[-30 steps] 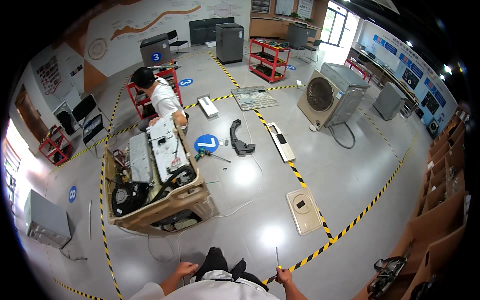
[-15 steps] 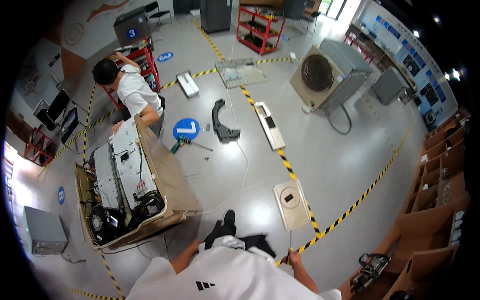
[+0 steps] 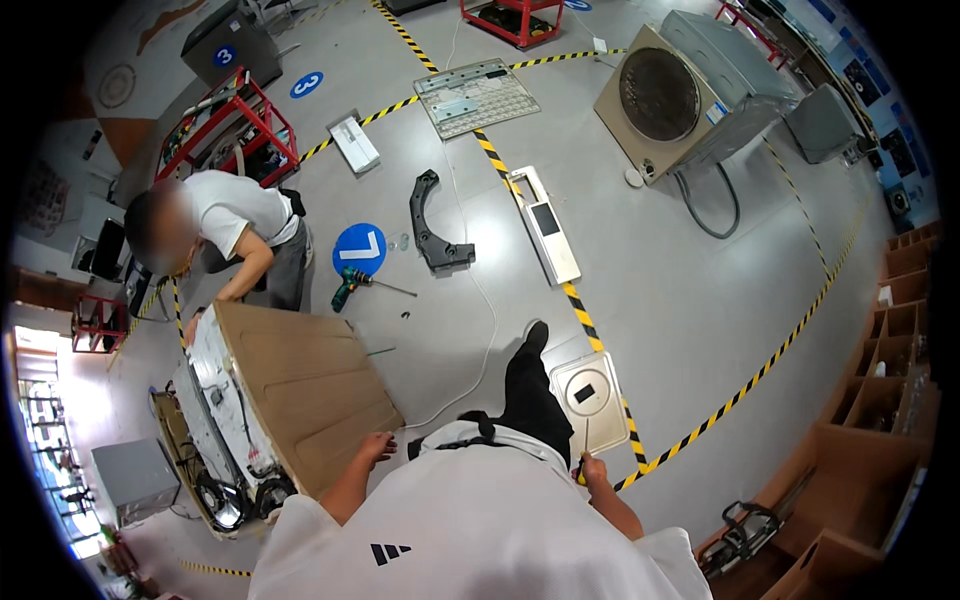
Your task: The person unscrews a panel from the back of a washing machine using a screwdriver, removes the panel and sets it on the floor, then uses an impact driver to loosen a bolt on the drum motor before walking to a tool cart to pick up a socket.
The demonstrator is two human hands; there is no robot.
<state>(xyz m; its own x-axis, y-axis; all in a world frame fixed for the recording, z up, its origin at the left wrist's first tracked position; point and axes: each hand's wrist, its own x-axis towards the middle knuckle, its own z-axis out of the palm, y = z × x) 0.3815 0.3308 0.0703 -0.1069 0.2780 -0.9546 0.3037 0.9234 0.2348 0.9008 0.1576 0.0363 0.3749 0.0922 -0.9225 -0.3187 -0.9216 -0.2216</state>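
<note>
My right hand (image 3: pixel 594 468) is closed around a screwdriver (image 3: pixel 580 474) with a yellow and dark handle, its thin shaft pointing away from me. Just beyond it a flat beige panel (image 3: pixel 612 425) with a round ring lies on the floor. My left hand (image 3: pixel 376 447) is empty, its fingers loosely apart, close to the near corner of a washing machine cabinet (image 3: pixel 300 365). The cabinet's tan side faces me, and its pale inner parts and dark hoses show on the left. A co-worker (image 3: pixel 240 215) in a white shirt leans over its far end, one hand on it.
A green power drill (image 3: pixel 347 287), a curved black part (image 3: pixel 425 225), a control panel (image 3: pixel 547 230) and a white drawer (image 3: pixel 355 145) lie on the floor. A white cord (image 3: pixel 487 345) crosses it. Brown shelving (image 3: pixel 860 450) stands right, a front-loading machine (image 3: pixel 690 110) at far right.
The cabinet has tipped leftward, so more of its tan side shows. The co-worker has bent lower and shifted left. I have stepped forward, and my left hand has come up beside the cabinet.
</note>
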